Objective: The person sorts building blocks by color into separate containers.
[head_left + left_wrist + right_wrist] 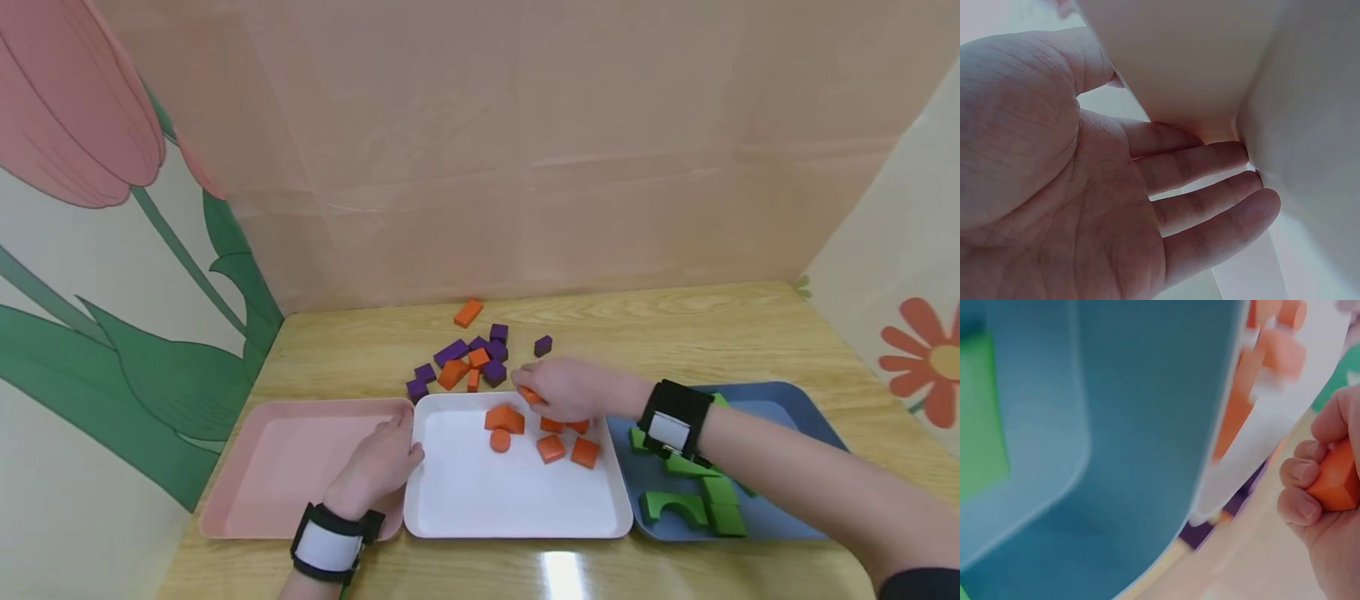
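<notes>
Tabletop [697, 333] below, right hand [567, 388] grips block [1336, 482], left hand [377, 463] seemingly pinches white tray [480, 496].

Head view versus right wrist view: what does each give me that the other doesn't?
Only the head view shows the orange-petalled flower, the arched green block and the right wristband. Only the right wrist view shows the palm side of the right hand, its fingertips curled on an orange block. Both share that hand and block, the white tray, the blue tray and purple blocks.
</notes>
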A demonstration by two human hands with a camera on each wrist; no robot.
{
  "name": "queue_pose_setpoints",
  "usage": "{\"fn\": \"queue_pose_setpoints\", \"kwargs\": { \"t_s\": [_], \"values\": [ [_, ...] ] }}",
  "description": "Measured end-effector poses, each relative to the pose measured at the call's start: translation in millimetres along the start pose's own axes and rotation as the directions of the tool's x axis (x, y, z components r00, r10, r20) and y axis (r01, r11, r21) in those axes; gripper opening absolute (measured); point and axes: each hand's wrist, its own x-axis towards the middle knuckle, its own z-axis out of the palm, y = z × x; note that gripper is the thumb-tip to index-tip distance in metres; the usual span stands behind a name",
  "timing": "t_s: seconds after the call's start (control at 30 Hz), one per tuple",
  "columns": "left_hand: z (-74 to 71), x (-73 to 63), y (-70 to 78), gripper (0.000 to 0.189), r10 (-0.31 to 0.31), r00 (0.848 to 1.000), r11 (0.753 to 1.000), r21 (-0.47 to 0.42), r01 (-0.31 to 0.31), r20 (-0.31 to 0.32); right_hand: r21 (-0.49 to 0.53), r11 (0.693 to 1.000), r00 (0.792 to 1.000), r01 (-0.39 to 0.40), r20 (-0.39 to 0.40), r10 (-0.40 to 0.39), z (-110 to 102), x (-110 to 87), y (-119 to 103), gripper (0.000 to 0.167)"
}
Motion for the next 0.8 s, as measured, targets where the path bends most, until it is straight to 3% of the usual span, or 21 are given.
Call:
{"fn": "queue_pose_setpoints", "kwargs": {
  "t_s": [0.17,0.33,0.43,0.63,0.8],
  "values": [
    [-1.1,-0.1,0.2,0.066,0.009,1.0,1.0,0.024,-0.009,-0.005,-0.05,0.997,0.998,0.052,0.048,-0.049,7,-12.3,-30,0.04],
    [-2.0,-0.3,0.8,0.065,0.004,1.0,0.999,0.036,-0.004,-0.001,-0.167,0.971,0.985,0.168,0.057,-0.161,16,-16.5,-55,0.027],
    [-1.7,-0.5,0.4,0.065,0.0,1.0,0.999,0.032,0.0,0.0,-0.17,0.963,0.977,0.209,0.077,-0.198,23,-15.3,-65,0.023],
    [-1.1,0.5,-0.2,0.066,0.005,1.0,1.0,0.025,-0.005,0.003,-0.176,0.958,0.974,0.225,0.08,-0.213,37,-11.4,-70,0.026],
    [-0.1,0.9,-0.2,0.066,-0.002,1.0,1.0,0.024,0.002,0.007,-0.171,0.964,0.979,0.203,0.016,-0.203,36,-13.0,-64,0.046]
  ]
}}
